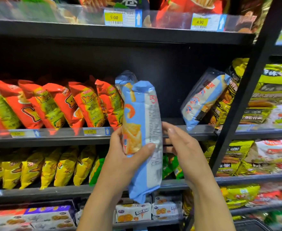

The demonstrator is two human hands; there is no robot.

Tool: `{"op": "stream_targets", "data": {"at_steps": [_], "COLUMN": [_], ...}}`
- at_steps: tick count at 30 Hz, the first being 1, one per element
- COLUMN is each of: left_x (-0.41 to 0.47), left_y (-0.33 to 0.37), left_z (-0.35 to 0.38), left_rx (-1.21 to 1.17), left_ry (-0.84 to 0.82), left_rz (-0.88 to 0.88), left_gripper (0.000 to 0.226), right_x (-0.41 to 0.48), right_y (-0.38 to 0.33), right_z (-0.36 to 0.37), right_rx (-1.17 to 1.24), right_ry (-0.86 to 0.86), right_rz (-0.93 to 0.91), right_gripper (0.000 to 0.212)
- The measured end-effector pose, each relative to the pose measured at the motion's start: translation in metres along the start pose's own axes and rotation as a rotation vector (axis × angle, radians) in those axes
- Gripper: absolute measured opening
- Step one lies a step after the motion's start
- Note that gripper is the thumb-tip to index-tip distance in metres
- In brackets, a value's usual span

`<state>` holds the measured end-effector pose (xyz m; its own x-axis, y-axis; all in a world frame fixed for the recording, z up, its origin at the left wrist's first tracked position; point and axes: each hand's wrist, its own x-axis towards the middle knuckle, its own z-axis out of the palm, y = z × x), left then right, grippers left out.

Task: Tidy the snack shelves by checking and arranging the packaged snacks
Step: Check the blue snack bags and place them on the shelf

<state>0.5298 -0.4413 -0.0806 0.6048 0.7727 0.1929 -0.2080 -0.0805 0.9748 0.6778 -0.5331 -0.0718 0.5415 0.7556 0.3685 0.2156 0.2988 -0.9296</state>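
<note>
- Pale-blue plastic snack bag (142, 124), printed with an orange prawn and fried sticks, is held upright in the air just in front of the black middle shelf (203, 130), its long axis near vertical and its back panel of small print turned towards the camera.
- A second blue bag top (126, 77) is seen directly behind it; whether both are gripped together cannot be told.
- The bag's lower half is gripped by the left hand (120, 157), thumb laid across the front; its right edge is pinched by the right hand (182, 147), fingers curled behind.
- A bare stretch of shelf lies beyond and to the right of the hands, between the row of red crinkled bags (85, 104) and a matching blue bag leaning rightwards (203, 99); the right hand is nearer to it.
- Yellow price tags read 5.00 (114, 17), 4.90 (200, 22) and 3.00 (90, 131); the red bags show lettering beginning "Ye", the rest blurred.
</note>
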Motion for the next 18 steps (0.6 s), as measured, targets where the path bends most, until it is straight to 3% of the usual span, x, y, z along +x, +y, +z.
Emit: {"op": "stream_targets", "data": {"at_steps": [4, 7, 9, 12, 13, 16, 18], "left_x": [-0.005, -0.012, -0.006, 0.003, 0.007, 0.008, 0.010], "left_y": [-0.004, -0.007, -0.008, -0.004, -0.006, -0.012, -0.013], "left_z": [-0.011, -0.012, -0.009, -0.011, -0.010, -0.016, -0.021], "left_rx": [-0.309, -0.464, -0.426, -0.230, -0.221, -0.166, -0.156], "left_ry": [-0.103, -0.115, -0.123, -0.134, -0.156, -0.152, -0.075], "left_rz": [-0.101, -0.161, -0.210, -0.232, -0.204, -0.062, -0.025], "left_gripper": [0.087, 0.113, 0.132, 0.157, 0.144, 0.071, 0.061], "right_x": [0.001, -0.002, -0.006, -0.012, -0.012, -0.010, -0.009], "right_y": [0.010, 0.011, 0.009, 0.008, 0.008, 0.008, 0.008], "right_z": [-0.008, -0.008, -0.007, -0.006, -0.007, -0.011, -0.010], "right_rx": [0.048, 0.249, 0.402, 0.562, 0.573, 0.470, 0.365], "right_ry": [0.085, -0.045, -0.148, -0.177, -0.168, -0.091, -0.031], "right_rz": [0.021, 0.192, 0.305, 0.398, 0.404, 0.365, 0.348], "right_gripper": [0.036, 0.069, 0.091, 0.090, 0.085, 0.065, 0.057]}}
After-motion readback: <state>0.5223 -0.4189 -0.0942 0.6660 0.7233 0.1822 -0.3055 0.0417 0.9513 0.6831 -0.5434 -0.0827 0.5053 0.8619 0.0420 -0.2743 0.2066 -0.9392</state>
